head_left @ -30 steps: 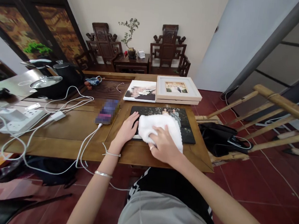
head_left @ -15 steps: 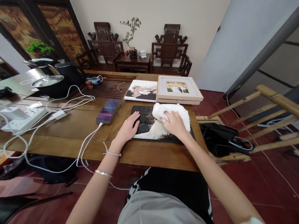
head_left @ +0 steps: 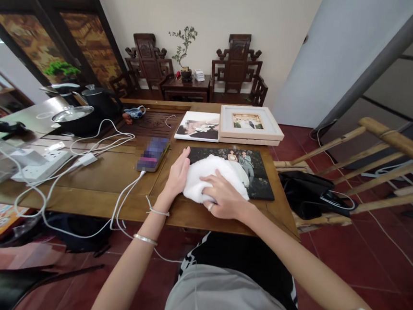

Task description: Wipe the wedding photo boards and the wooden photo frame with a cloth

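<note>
A dark photo panel (head_left: 263, 179) with a couple in wedding clothes lies flat on the wooden table. Its lower left part is hidden under a white cloth (head_left: 201, 174). My right hand (head_left: 224, 195), a ring on one finger, holds the cloth bunched and presses it on the panel's face. At the panel's left edge, my left hand (head_left: 178, 172) rests on its side with the fingers stretched out, holding nothing.
Behind the panel lie a white-edged photo print (head_left: 198, 126) and a framed photo (head_left: 250, 125). To the left are a charging phone (head_left: 152, 154), white cables, a power strip (head_left: 42, 165) and a black kettle (head_left: 97, 99). A bamboo chair (head_left: 373, 155) stands right of the table (head_left: 99, 177).
My right hand has slid the cloth from the panel's upper right to its lower left, uncovering the couple. My left hand has turned from lying flat on the panel onto its edge.
</note>
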A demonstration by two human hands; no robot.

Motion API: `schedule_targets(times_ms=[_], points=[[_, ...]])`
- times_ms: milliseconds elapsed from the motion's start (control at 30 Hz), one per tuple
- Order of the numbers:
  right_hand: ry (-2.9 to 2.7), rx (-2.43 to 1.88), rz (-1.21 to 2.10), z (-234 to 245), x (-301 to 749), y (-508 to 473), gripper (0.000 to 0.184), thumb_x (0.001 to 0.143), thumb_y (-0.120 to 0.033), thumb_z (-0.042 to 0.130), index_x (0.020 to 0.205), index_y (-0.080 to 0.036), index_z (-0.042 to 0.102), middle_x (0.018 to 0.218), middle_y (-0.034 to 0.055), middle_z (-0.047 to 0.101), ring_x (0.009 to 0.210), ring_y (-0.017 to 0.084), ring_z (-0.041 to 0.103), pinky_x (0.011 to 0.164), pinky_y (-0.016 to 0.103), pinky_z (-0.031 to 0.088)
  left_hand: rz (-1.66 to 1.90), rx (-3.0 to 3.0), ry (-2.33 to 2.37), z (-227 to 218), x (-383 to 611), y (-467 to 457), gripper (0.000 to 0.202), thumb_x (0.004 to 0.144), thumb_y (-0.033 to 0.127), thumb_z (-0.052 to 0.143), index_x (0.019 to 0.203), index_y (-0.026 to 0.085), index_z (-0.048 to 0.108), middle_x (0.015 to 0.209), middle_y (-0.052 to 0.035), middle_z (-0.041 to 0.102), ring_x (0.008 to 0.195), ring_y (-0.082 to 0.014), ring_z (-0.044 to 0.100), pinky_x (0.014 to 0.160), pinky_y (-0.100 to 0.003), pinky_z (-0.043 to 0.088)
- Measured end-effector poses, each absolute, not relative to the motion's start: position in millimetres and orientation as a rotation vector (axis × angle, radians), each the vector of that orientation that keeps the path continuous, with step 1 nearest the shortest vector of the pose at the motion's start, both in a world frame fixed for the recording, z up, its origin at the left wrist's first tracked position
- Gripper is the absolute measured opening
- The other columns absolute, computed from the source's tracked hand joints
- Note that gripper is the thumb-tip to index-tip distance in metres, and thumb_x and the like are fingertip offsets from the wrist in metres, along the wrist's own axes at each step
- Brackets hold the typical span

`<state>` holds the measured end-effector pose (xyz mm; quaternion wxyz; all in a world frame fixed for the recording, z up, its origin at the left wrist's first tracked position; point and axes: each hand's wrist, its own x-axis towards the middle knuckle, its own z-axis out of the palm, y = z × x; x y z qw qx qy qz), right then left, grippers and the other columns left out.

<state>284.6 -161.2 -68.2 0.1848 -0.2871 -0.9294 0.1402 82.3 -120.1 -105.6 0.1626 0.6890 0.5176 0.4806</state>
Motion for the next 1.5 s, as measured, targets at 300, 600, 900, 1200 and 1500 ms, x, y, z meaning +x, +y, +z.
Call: schedule_targets(times_ms=[300,600,900,1200,1500], points=[[-2.474,-0.944,0.287,-74,370,-172,0.012,0.085,-0.019,0.053,0.08,-0.022,0.064,0.106,0.0099,0.07,0.105,0.027,0.064,0.115,0.053,0.032,1.022,2.215,1.509,-115,83,-115,0.052,0.1,0.043,0.034,0.132,0.009,0.059,0.146,-0.0164,0.052,0.142,-0.0243,0.042,0.12,-0.044,0.031],[-2.247,-1.533,0.14,-72,338,-107,0.027,0.089,-0.025,0.047,0.101,-0.017,0.07,0.102,0.014,0.07,0.106,0.033,0.06,0.109,0.051,0.032,0.991,2.313,1.525,-119,80,-112,0.044,0.096,0.03,0.044,0.132,0.01,0.058,0.147,-0.0169,0.051,0.14,-0.0265,0.044,0.119,-0.047,0.034],[-2.207,-1.305,0.585,-52,241,-50,0.034,0.091,-0.029,0.043,0.11,-0.019,0.069,0.121,0.0084,0.07,0.112,0.03,0.061,0.097,0.038,0.042,1.003,2.286,1.529,-119,79,-112,0.043,0.093,0.028,0.047,0.132,0.013,0.059,0.146,-0.0138,0.053,0.139,-0.0275,0.046,0.118,-0.047,0.036],[-2.149,-1.33,0.602,-61,268,-45,0.033,0.088,-0.032,0.046,0.106,-0.021,0.071,0.118,0.0079,0.071,0.11,0.031,0.061,0.095,0.038,0.045,1.029,2.278,1.502,-120,77,-112,0.044,0.094,0.03,0.046,0.132,0.011,0.058,0.146,-0.0159,0.052,0.139,-0.0266,0.046,0.118,-0.046,0.035],[-1.938,-1.53,0.465,-75,385,-64,0.028,0.084,-0.03,0.05,0.099,-0.021,0.072,0.116,0.0082,0.072,0.119,0.033,0.056,0.109,0.048,0.035,1.043,2.282,1.496,-122,78,-111,0.045,0.095,0.031,0.045,0.131,0.009,0.058,0.146,-0.0177,0.052,0.14,-0.0259,0.044,0.119,-0.045,0.034]])
